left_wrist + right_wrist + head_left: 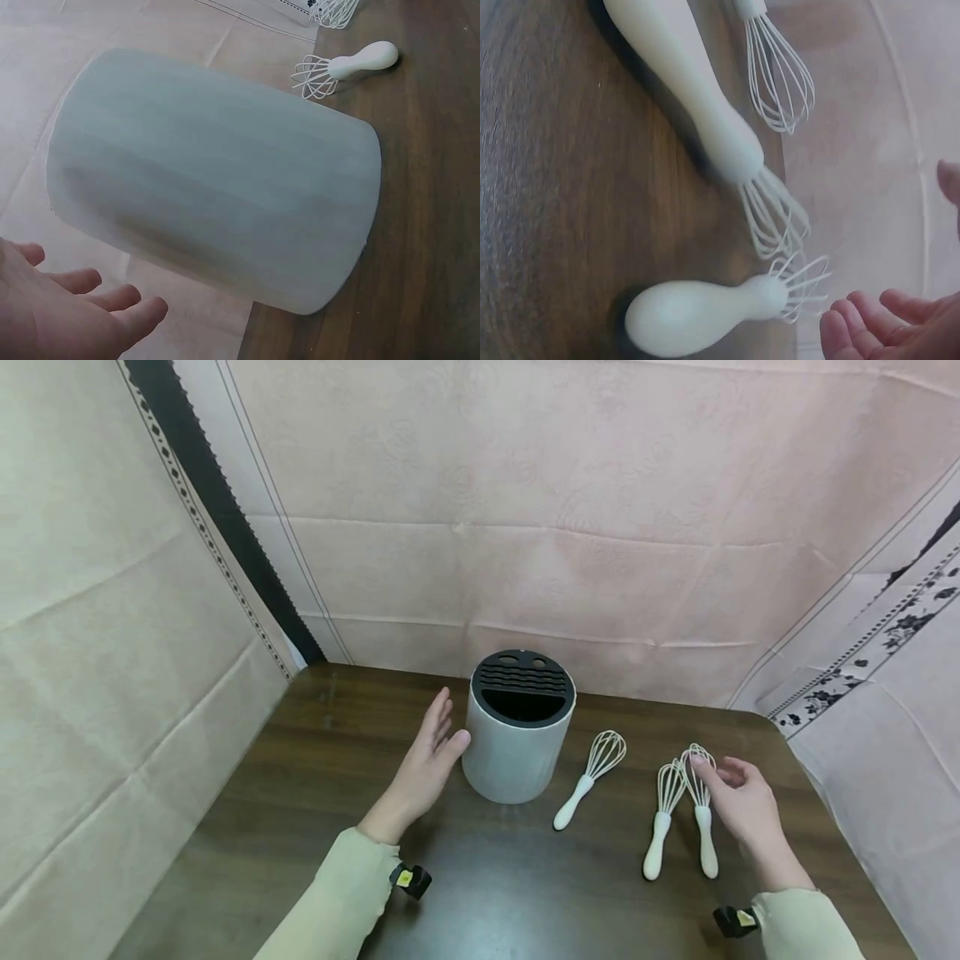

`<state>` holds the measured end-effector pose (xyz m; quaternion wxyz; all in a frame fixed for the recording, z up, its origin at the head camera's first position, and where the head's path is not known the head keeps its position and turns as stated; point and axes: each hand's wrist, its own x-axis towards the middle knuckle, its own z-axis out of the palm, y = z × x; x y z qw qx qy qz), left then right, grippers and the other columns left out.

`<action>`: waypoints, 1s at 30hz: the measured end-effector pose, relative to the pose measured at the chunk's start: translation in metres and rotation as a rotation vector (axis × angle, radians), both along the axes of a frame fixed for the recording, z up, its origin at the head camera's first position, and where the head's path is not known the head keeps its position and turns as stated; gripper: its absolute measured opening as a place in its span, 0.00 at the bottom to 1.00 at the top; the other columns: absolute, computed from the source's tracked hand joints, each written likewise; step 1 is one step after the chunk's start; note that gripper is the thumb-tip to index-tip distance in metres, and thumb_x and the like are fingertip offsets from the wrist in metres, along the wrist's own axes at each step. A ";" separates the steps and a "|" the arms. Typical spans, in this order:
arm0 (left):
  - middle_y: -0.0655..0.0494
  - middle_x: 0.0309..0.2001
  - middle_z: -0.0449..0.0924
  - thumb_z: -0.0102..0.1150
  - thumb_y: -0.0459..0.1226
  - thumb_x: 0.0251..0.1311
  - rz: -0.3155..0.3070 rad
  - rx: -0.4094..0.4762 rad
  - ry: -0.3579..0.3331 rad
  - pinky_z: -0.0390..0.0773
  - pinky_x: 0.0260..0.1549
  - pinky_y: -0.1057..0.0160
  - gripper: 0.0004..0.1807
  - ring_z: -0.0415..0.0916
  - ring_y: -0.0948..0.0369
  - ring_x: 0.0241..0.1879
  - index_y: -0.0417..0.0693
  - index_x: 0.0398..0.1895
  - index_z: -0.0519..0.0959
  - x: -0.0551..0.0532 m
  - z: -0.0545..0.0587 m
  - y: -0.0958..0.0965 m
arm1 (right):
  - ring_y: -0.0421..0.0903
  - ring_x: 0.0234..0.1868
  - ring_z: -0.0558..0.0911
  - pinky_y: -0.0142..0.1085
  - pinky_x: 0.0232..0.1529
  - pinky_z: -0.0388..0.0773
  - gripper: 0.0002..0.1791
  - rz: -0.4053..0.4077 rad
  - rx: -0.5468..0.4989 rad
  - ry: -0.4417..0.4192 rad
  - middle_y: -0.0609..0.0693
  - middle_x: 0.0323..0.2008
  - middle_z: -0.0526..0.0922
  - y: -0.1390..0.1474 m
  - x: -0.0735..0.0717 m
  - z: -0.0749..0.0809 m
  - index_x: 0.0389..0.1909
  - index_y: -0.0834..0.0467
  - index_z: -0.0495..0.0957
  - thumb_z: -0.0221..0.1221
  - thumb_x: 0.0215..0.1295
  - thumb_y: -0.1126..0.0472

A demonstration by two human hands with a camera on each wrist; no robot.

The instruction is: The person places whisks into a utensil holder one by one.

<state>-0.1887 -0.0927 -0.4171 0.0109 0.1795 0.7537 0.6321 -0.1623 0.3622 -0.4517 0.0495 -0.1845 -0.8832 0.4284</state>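
Note:
A pale grey cylindrical utensil holder [514, 760] with a black slotted top [522, 687] stands upright on the table. Just left of it is my left hand [420, 768], its fingers extended and holding nothing. In the left wrist view those fingers [82, 281] are apart from the holder's wall [217, 180]. Three white whisks lie to the right: one whisk [573, 802] nearest the holder, a middle whisk [657, 843] and a right whisk [707, 843]. Over the wires of the right whisk hovers my right hand [742, 802], thumb and fingers spread apart with nothing gripped.
The brown wooden table [300, 827] reaches a pale cloth backdrop [570, 577] behind the holder. More cloth hangs at the left [112, 693] and right sides. The middle and right whisks lie with their wire ends close together.

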 end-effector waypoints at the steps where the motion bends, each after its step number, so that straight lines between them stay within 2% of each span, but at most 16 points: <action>1: 0.52 0.76 0.42 0.44 0.46 0.74 -0.006 0.000 0.002 0.53 0.68 0.49 0.36 0.45 0.52 0.73 0.62 0.77 0.39 0.001 0.005 0.001 | 0.65 0.61 0.68 0.55 0.52 0.70 0.56 -0.009 -0.019 -0.014 0.72 0.63 0.65 0.003 0.000 -0.002 0.73 0.68 0.48 0.51 0.61 0.29; 6: 0.45 0.75 0.44 0.46 0.42 0.73 -0.024 -0.005 0.026 0.53 0.68 0.48 0.37 0.46 0.47 0.73 0.53 0.78 0.40 0.009 0.026 0.008 | 0.67 0.61 0.66 0.59 0.57 0.66 0.59 0.001 -0.104 -0.118 0.74 0.65 0.59 0.016 0.000 -0.009 0.72 0.71 0.45 0.50 0.60 0.27; 9: 0.42 0.75 0.45 0.46 0.42 0.73 -0.026 0.001 0.048 0.52 0.67 0.44 0.37 0.46 0.44 0.72 0.51 0.77 0.41 0.010 0.029 0.010 | 0.67 0.60 0.67 0.59 0.56 0.66 0.61 0.038 -0.134 -0.193 0.74 0.65 0.58 0.022 0.000 -0.012 0.72 0.73 0.43 0.49 0.59 0.26; 11: 0.42 0.75 0.45 0.46 0.42 0.73 -0.026 0.002 0.056 0.52 0.67 0.44 0.37 0.46 0.45 0.72 0.51 0.77 0.42 0.010 0.030 0.011 | 0.65 0.58 0.69 0.54 0.55 0.70 0.61 0.063 -0.146 -0.233 0.73 0.64 0.59 0.027 0.000 -0.014 0.71 0.74 0.44 0.49 0.59 0.26; 13: 0.44 0.75 0.45 0.46 0.43 0.73 -0.030 0.005 0.060 0.52 0.67 0.45 0.37 0.47 0.47 0.73 0.51 0.77 0.42 0.009 0.032 0.013 | 0.61 0.55 0.71 0.46 0.51 0.75 0.58 0.080 -0.154 -0.258 0.71 0.61 0.62 0.031 -0.002 -0.018 0.70 0.75 0.48 0.51 0.61 0.28; 16: 0.47 0.76 0.45 0.47 0.44 0.73 -0.038 0.006 0.063 0.53 0.67 0.45 0.37 0.47 0.49 0.73 0.51 0.77 0.42 0.007 0.034 0.016 | 0.52 0.48 0.74 0.36 0.44 0.78 0.50 0.096 -0.157 -0.282 0.64 0.54 0.66 0.037 -0.003 -0.023 0.63 0.75 0.60 0.55 0.63 0.33; 18: 0.49 0.76 0.44 0.47 0.43 0.73 -0.035 0.001 0.071 0.53 0.67 0.45 0.37 0.46 0.50 0.73 0.49 0.77 0.42 0.006 0.036 0.018 | 0.48 0.47 0.74 0.34 0.43 0.77 0.41 0.128 -0.145 -0.297 0.61 0.52 0.67 0.040 -0.005 -0.025 0.55 0.73 0.69 0.57 0.64 0.36; 20: 0.49 0.76 0.43 0.47 0.43 0.72 -0.024 -0.012 0.081 0.53 0.67 0.45 0.37 0.47 0.51 0.73 0.48 0.77 0.43 0.005 0.036 0.020 | 0.49 0.48 0.75 0.38 0.46 0.76 0.35 0.170 -0.114 -0.318 0.60 0.52 0.69 0.042 -0.007 -0.026 0.47 0.70 0.75 0.58 0.63 0.38; 23: 0.50 0.76 0.44 0.48 0.42 0.72 -0.009 -0.025 0.102 0.53 0.67 0.44 0.37 0.47 0.51 0.73 0.47 0.77 0.44 0.002 0.035 0.022 | 0.57 0.53 0.75 0.47 0.53 0.74 0.30 0.232 -0.062 -0.339 0.65 0.56 0.70 0.044 -0.010 -0.026 0.40 0.66 0.80 0.59 0.63 0.39; 26: 0.54 0.76 0.44 0.49 0.43 0.71 0.001 -0.020 0.105 0.53 0.67 0.45 0.37 0.48 0.53 0.73 0.49 0.77 0.45 -0.005 0.027 0.023 | 0.65 0.57 0.73 0.54 0.56 0.71 0.30 0.252 -0.038 -0.360 0.69 0.59 0.68 0.044 -0.013 -0.026 0.40 0.66 0.81 0.60 0.62 0.39; 30: 0.60 0.75 0.45 0.49 0.49 0.71 0.019 -0.026 0.110 0.55 0.67 0.48 0.37 0.49 0.57 0.72 0.56 0.77 0.47 -0.018 0.011 0.025 | 0.65 0.56 0.73 0.54 0.55 0.71 0.28 0.249 -0.036 -0.363 0.69 0.58 0.68 0.046 -0.013 -0.027 0.40 0.67 0.80 0.61 0.63 0.41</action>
